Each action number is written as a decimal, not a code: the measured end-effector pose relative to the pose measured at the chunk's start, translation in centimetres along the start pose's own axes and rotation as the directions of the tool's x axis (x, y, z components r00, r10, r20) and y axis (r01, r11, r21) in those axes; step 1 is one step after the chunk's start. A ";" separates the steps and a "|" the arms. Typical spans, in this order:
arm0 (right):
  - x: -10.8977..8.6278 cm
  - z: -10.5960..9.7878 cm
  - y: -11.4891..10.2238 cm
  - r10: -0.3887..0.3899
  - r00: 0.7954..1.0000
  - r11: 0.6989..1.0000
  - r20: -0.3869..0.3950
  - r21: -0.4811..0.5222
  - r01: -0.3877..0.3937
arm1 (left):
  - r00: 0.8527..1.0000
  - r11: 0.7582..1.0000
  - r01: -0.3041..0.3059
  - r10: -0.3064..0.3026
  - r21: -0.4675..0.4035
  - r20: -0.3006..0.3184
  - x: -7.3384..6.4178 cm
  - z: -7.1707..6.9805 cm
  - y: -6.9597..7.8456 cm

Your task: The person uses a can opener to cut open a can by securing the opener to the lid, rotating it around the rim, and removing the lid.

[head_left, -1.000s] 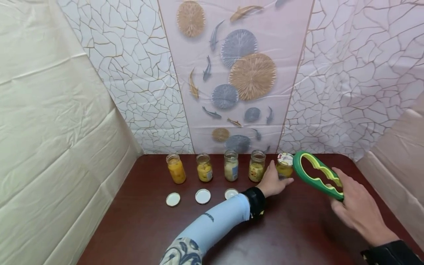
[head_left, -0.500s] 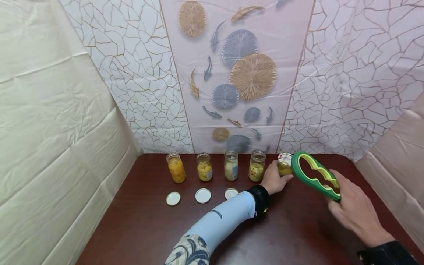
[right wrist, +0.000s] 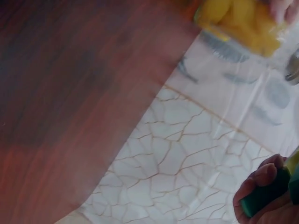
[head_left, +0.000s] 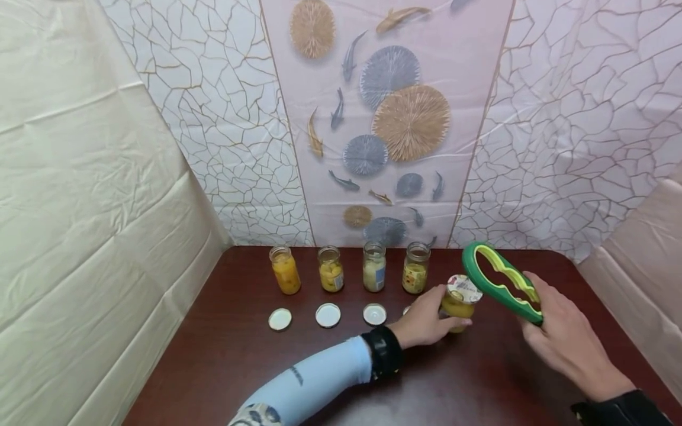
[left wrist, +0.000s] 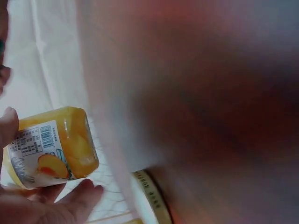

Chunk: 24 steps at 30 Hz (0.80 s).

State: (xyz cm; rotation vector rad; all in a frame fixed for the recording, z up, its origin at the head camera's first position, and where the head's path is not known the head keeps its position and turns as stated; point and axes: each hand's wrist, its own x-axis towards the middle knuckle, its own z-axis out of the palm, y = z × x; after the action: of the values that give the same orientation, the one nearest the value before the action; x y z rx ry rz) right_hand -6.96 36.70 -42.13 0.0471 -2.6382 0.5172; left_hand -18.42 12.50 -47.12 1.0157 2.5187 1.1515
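Note:
My left hand (head_left: 423,319) grips a lidded glass jar (head_left: 459,310) of yellow fruit, fingers and thumb round its sides. In the left wrist view the jar's label (left wrist: 49,154) shows a barcode and a peach picture. A patterned white lid (head_left: 465,289) tops this jar. Held by one end in my right hand (head_left: 567,343) is a green jar opener (head_left: 503,296) with a scalloped lime inner edge. Its far end stands just right of the lid in the head view. The right wrist view shows fingers curled round the opener's green handle (right wrist: 265,193).
Several lidless jars stand in a row at the back: one orange (head_left: 288,275), one yellow (head_left: 331,275), one pale (head_left: 374,272), one yellow-green (head_left: 414,275). White lids (head_left: 327,315) lie before them, one partly behind my left hand. Patterned cloth (head_left: 410,124) hangs behind the table (head_left: 213,367).
My left hand has closed round the lidded jar and brought it from the back row toward me. The jar opener in my right hand has shifted slightly left.

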 end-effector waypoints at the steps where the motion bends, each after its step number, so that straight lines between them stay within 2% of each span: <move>1: 0.0 -0.1 -0.3 -0.003 1.000 1.000 0.014 -0.002 0.003 | 1.000 1.000 -0.007 0.007 -0.013 0.005 -0.9 -0.4 0.0; 6: -0.3 -0.3 -1.8 -0.052 0.998 0.998 0.043 -0.026 0.053 | 1.000 0.997 -0.018 0.019 -0.070 0.018 -4.8 -2.1 -0.2; 10: -0.4 -0.2 -3.3 -0.092 0.994 0.995 0.060 -0.035 0.094 | 0.999 0.996 -0.031 0.032 -0.082 0.015 -6.6 -2.6 -0.6; 15: 0.0 0.0 -5.3 -0.148 0.985 0.986 0.086 -0.062 0.154 | 0.998 0.992 -0.060 0.059 -0.111 -0.012 -7.3 -3.2 -0.7; 20: 0.4 0.2 -7.2 -0.141 0.978 0.979 0.156 -0.123 0.161 | 0.997 0.990 -0.072 0.069 -0.119 -0.028 -7.4 -3.6 -0.4; 24: 0.7 0.2 -8.4 -0.136 0.971 0.976 0.197 -0.144 0.166 | 0.990 0.986 -0.124 0.115 -0.111 -0.079 -7.3 -3.6 -0.4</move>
State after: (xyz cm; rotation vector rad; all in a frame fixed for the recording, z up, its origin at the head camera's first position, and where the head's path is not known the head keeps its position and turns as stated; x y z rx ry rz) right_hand -6.67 28.83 -39.06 0.2571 -2.8202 0.2600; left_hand -14.67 5.39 -45.72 1.1272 2.4410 1.3742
